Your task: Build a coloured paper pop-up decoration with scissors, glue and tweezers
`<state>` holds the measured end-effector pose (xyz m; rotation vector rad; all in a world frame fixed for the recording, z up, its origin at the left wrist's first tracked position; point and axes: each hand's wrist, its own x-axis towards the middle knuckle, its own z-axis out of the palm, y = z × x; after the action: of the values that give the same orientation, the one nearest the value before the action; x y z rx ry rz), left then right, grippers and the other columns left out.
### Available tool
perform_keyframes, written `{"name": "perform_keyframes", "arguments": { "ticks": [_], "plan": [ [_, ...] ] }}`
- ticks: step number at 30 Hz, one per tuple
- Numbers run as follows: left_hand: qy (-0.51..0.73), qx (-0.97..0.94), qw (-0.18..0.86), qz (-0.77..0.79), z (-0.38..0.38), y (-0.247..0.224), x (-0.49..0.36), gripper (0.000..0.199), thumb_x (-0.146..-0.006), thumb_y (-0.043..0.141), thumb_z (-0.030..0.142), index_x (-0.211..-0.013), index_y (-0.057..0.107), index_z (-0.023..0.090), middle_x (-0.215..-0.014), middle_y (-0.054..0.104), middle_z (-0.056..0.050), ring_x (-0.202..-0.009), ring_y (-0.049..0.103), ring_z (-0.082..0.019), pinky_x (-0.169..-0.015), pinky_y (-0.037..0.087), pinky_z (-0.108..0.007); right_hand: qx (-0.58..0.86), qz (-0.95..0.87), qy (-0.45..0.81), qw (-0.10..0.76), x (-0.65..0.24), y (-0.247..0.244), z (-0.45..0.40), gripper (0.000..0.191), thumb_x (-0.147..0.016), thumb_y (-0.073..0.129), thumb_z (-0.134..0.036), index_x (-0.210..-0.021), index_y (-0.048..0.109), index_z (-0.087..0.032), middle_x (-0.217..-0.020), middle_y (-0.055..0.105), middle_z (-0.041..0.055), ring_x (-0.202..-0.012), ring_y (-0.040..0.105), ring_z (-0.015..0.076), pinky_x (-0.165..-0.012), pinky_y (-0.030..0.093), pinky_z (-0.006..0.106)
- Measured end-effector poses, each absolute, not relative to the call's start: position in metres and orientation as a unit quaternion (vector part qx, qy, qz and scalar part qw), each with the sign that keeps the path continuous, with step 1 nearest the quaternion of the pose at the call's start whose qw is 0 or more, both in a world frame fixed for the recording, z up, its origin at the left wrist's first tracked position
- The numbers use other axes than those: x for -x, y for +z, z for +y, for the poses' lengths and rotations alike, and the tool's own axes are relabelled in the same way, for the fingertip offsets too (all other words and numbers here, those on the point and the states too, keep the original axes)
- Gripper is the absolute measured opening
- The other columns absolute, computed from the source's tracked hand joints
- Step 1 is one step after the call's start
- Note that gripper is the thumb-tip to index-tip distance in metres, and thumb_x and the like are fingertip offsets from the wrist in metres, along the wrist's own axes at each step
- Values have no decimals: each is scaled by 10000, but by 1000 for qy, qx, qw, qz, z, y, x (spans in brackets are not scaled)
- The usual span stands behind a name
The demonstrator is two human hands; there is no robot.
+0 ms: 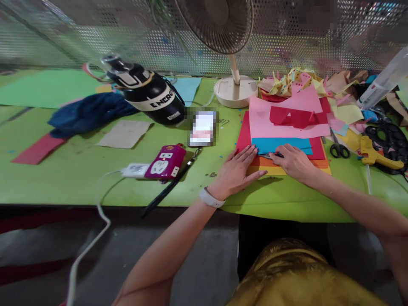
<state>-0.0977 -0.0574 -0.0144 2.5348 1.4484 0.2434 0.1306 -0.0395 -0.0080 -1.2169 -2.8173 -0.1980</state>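
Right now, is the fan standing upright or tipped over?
Upright: the fan's round base rests flat on the green table, and its stem rises up to the head.

Two hands, one left hand (237,171) and one right hand (296,163), share the tabletop (188,191) with one blue sheet (282,145) between and beyond them, and one slim tool (267,155) at the right hand's fingertips. Beyond the hands there is one fan (236,91). Left of them are one phone (203,128), one magenta power socket (166,162), one white plug (136,170), one black bottle (156,98) and one dark blue cloth (91,112). Right of them are one pair of black scissors (339,150), one yellow glue gun (376,154) and paper scraps (302,80), apparently well over ten, too jumbled to count exactly.
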Motion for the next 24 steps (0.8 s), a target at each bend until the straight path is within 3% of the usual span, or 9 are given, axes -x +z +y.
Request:
{"name": "perform_keyframes", "arguments": {
  "ticks": [11,24],
  "plan": [
    [60,-862,65,499,-54,-7,91,902,-866,184,778,-1446,426,131,-1509,408,-139,-1397,389,-268,-1171,231,-458,389,-919,-61,-2,-127,2,-40,343,-999,380,-188,-1271,589,-180,-1110,621,143,-992,509,255,-705,383,332],
    [55,-866,64,493,-49,-12,94,827,-903,202,726,-1447,422,144,-1505,419,-143,-1388,404,-257,-1149,293,-438,370,-926,-69,28,-129,-3,-36,303,-978,437,-171,-1227,608,-187,-1076,629,128,-999,507,250,-675,369,323]
  ]
}}
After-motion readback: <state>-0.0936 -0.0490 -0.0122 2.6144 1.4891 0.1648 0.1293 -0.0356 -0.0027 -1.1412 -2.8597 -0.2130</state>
